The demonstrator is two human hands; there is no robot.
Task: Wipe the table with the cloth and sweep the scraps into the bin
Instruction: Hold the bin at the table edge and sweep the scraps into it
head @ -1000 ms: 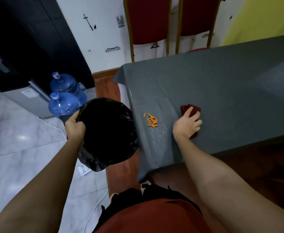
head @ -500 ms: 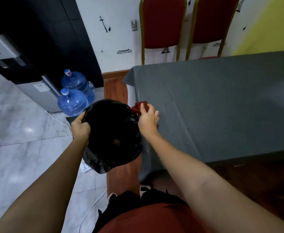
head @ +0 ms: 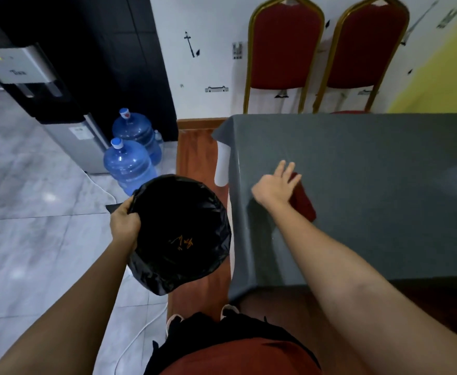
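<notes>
A grey-covered table (head: 370,163) fills the right side. On it, near the left edge, lies a dark red cloth (head: 304,203). My right hand (head: 274,186) rests flat over the cloth's left part with fingers spread. My left hand (head: 124,224) grips the left rim of a round bin lined with a black bag (head: 168,269), held beside the table's left edge and below its top. Small orange scraps (head: 184,243) lie at the bottom of the bin. No scraps show on the table.
Two blue water bottles (head: 128,167) (head: 139,131) stand by a dispenser (head: 59,104) at the left. Two red chairs (head: 284,50) (head: 364,47) stand against the far wall. A white cable (head: 138,336) runs across the marble floor.
My right hand pushed the orange scraps off the table's left edge into the bin with the cloth, then moved back right onto the table and spread its fingers. The bin stayed by the edge.
</notes>
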